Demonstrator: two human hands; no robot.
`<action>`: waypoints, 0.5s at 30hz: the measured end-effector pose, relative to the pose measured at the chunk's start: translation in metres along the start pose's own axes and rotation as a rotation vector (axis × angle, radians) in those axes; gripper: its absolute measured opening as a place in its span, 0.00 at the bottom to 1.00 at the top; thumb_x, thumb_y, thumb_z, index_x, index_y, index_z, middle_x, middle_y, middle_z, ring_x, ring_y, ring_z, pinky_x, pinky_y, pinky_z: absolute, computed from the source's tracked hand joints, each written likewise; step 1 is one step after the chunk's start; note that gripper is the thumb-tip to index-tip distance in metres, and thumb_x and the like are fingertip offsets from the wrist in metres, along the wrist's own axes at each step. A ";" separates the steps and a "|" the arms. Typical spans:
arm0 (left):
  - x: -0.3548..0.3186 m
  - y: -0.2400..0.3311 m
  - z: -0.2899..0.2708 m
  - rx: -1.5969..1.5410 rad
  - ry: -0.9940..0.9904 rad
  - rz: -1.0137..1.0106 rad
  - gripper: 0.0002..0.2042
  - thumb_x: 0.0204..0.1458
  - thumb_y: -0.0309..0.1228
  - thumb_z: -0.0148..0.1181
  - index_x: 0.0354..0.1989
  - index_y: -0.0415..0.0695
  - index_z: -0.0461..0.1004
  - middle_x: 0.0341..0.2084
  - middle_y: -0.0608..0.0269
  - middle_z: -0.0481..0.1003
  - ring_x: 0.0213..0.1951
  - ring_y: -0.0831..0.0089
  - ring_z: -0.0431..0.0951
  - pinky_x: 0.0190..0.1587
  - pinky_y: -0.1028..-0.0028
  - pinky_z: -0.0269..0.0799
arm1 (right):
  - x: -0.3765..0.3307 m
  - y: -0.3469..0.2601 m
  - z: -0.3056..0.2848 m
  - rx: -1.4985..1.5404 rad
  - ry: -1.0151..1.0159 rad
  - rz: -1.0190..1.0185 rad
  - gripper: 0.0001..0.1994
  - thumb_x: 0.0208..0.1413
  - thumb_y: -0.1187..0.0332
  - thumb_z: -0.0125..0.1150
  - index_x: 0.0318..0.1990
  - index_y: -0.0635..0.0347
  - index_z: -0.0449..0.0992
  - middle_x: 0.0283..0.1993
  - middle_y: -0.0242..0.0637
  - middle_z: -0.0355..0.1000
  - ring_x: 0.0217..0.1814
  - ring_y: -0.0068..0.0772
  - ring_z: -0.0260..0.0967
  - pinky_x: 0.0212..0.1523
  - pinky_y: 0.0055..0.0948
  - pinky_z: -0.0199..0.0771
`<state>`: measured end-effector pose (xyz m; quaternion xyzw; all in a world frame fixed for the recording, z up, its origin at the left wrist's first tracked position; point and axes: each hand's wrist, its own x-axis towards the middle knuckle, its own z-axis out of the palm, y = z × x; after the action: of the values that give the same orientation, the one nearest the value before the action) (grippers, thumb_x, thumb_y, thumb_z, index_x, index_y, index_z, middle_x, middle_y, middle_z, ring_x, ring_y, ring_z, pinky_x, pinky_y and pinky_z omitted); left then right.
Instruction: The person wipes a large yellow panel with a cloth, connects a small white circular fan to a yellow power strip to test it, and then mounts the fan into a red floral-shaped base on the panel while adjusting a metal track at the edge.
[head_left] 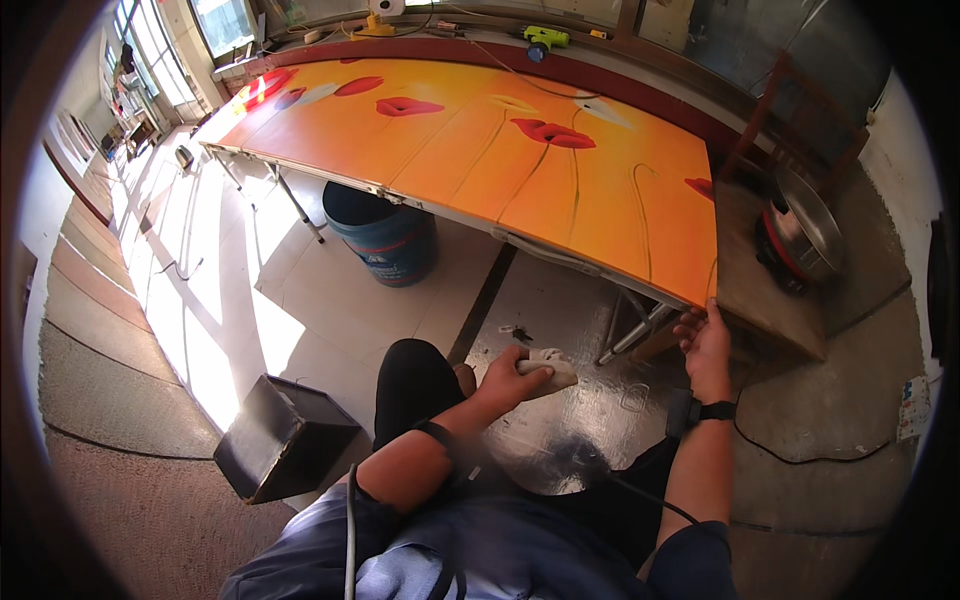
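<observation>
My left hand [508,380] is closed round a folded, off-white cloth [552,373] and holds it above my lap, apart from the table. My right hand [706,345] is at the near right corner of a long folding table [440,170]. The thumb lies against the corner and the other fingers curl in by the edge below it. The tabletop is glossy orange and yellow, painted with red and pale flowers on thin stems. A dark watch-like band circles my right wrist.
Under the table stands a blue bucket [385,240]. A black box [280,440] sits by my left knee. To the right, a metal pot [808,225] rests on a wooden surface [770,310]. A green tool [545,40] lies on the ledge behind; a cable [810,460] runs at the right.
</observation>
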<state>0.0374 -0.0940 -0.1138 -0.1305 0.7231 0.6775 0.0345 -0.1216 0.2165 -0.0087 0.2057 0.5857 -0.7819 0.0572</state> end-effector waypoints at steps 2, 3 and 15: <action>0.006 -0.018 -0.003 -0.034 -0.014 0.031 0.29 0.48 0.45 0.71 0.49 0.33 0.71 0.39 0.46 0.78 0.43 0.62 0.79 0.47 0.67 0.75 | -0.004 0.001 0.006 0.001 -0.021 0.006 0.20 0.62 0.44 0.55 0.36 0.53 0.73 0.29 0.30 0.74 0.26 0.29 0.73 0.24 0.25 0.60; 0.006 -0.024 -0.007 -0.033 -0.012 0.035 0.29 0.48 0.45 0.71 0.49 0.33 0.71 0.39 0.46 0.78 0.43 0.61 0.79 0.47 0.66 0.75 | -0.013 0.005 0.009 -0.029 -0.092 -0.091 0.20 0.64 0.45 0.54 0.37 0.53 0.73 0.30 0.30 0.74 0.28 0.27 0.74 0.26 0.24 0.61; -0.003 0.008 0.001 -0.089 -0.010 -0.017 0.29 0.46 0.44 0.72 0.48 0.33 0.71 0.39 0.47 0.78 0.43 0.62 0.79 0.47 0.67 0.75 | 0.000 0.002 -0.003 -0.009 -0.014 -0.010 0.19 0.61 0.44 0.56 0.37 0.51 0.72 0.29 0.27 0.72 0.27 0.27 0.72 0.23 0.23 0.59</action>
<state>0.0383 -0.0925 -0.1052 -0.1344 0.6910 0.7092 0.0380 -0.1199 0.2187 -0.0108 0.1967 0.5900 -0.7809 0.0584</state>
